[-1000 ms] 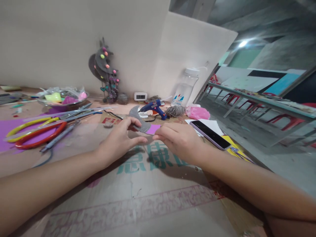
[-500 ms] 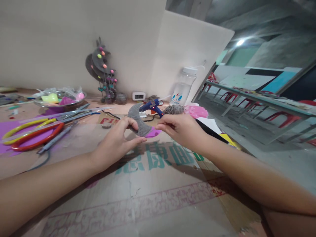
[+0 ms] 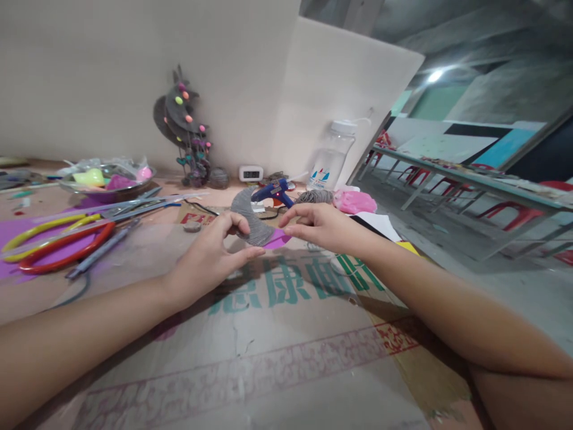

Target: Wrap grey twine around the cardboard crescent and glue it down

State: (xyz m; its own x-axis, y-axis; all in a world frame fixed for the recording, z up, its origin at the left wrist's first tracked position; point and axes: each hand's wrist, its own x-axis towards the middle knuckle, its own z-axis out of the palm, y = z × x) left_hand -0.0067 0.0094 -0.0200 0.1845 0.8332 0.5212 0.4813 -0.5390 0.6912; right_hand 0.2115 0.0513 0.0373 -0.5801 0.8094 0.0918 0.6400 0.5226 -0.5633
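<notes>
A crescent shape (image 3: 252, 221) wound with grey yarn is pinched in my left hand (image 3: 219, 242), thumb below and fingers curled over its outer edge. Its lower right end is bare purple card (image 3: 278, 239). At that purple tip, the thumb and forefinger of my right hand (image 3: 317, 227) are closed together; whatever thin thing is between them is too small to make out. Just behind the crescent lies a blue glue gun (image 3: 274, 191) with a small red light. A ball of grey yarn (image 3: 316, 197) sits behind my right hand.
Scissors with yellow and red handles (image 3: 67, 248) lie at left, near a metal bowl (image 3: 107, 194) of colourful pieces. A decorated crescent ornament (image 3: 183, 113) leans on the wall. Farther right are a small clock (image 3: 250, 174), a water bottle (image 3: 331, 156) and pink material (image 3: 355, 201).
My right hand has turned and shifted slightly, its forefinger now reaching farther along toward the purple tip. My left hand and the crescent have barely moved.
</notes>
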